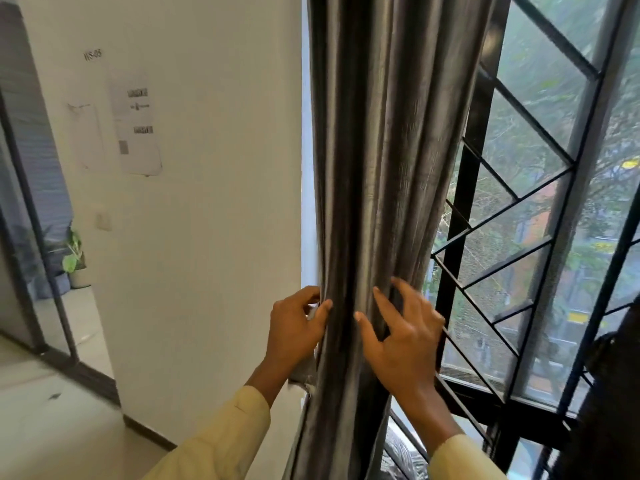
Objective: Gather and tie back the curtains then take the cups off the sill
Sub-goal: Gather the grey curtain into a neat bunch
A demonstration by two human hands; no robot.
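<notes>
Hands [294, 329] [405, 341] on bunched, glossy grey curtain [381, 168]

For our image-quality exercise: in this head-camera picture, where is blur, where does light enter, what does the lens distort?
Head view: daylight enters through the window grille beside the curtain; the right hand and the wall papers are blurred, the print unreadable; the wide lens tilts the door frame.

Left hand [294, 327] grips the curtain [381, 168]; right hand [405, 337] rests just right, wall [207, 202] left, grille [464, 188] farther right.
</notes>
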